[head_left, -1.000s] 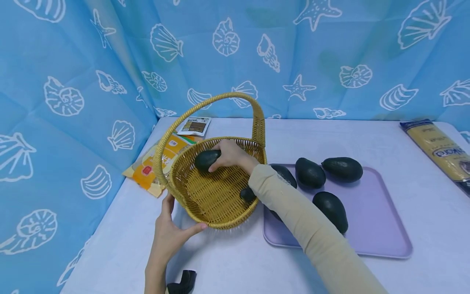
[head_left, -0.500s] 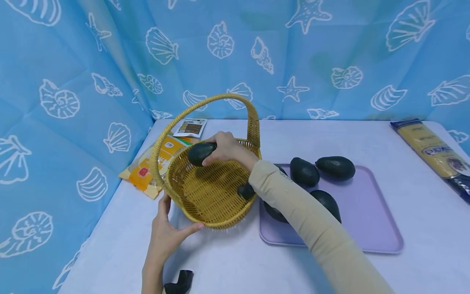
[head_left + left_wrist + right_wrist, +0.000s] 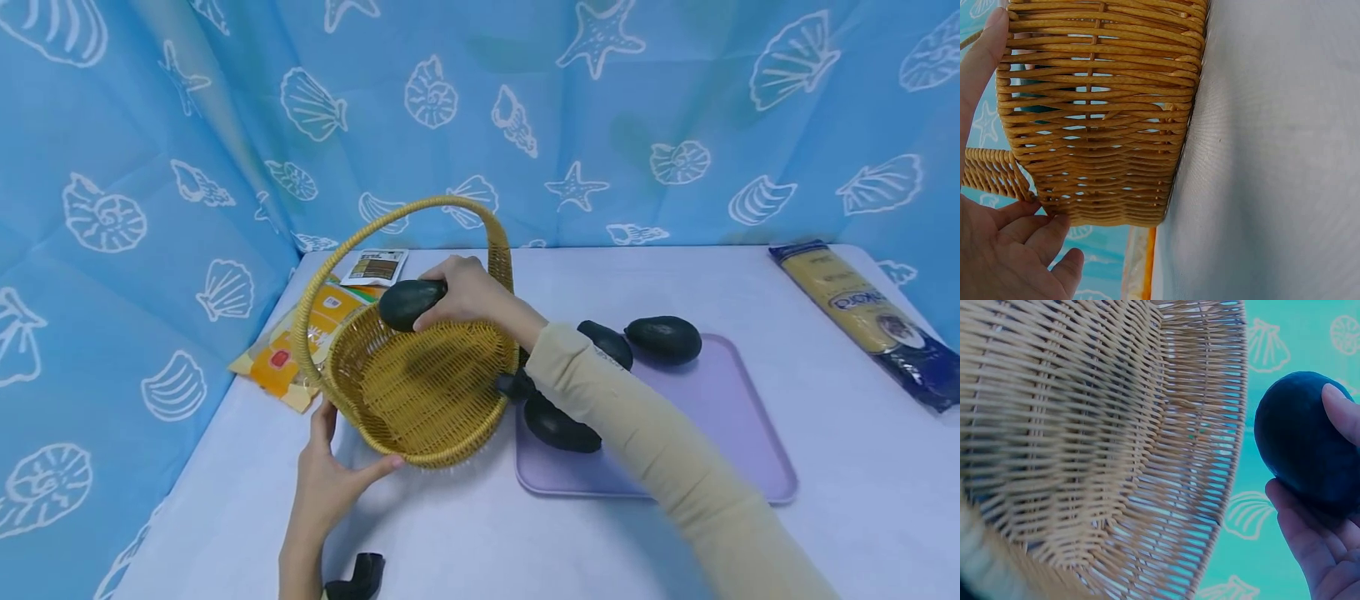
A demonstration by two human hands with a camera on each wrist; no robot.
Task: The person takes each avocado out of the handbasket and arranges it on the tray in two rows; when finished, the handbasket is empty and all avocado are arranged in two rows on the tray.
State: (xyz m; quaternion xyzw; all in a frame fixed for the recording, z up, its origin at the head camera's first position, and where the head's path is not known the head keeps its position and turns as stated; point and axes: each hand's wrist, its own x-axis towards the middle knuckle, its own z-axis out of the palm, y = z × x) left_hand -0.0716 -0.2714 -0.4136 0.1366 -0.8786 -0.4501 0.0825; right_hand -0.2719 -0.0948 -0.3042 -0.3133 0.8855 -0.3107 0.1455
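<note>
A yellow wicker basket [image 3: 427, 400] with a tall arched handle stands on the white table, tipped toward the camera. My left hand [image 3: 330, 479] holds it at the front left, thumb on the rim and fingers by the handle's base, as the left wrist view [image 3: 1016, 244] shows. My right hand [image 3: 472, 292] grips a dark green avocado [image 3: 408, 305] above the basket's back rim. In the right wrist view the avocado [image 3: 1304, 437] sits between thumb and fingers, apart from the weave. The basket's visible floor is bare.
Right of the basket lies a lilac tray [image 3: 720, 417] with several avocados [image 3: 663, 339], partly hidden by my right sleeve [image 3: 667, 450]. Behind the basket are an orange food bag [image 3: 300, 342] and a small packet [image 3: 375, 267]. A pasta bag [image 3: 862, 308] lies far right.
My right hand has raised the avocado from inside the basket to above its back rim. My left hand stays on the basket. The whole head view has shifted leftward.
</note>
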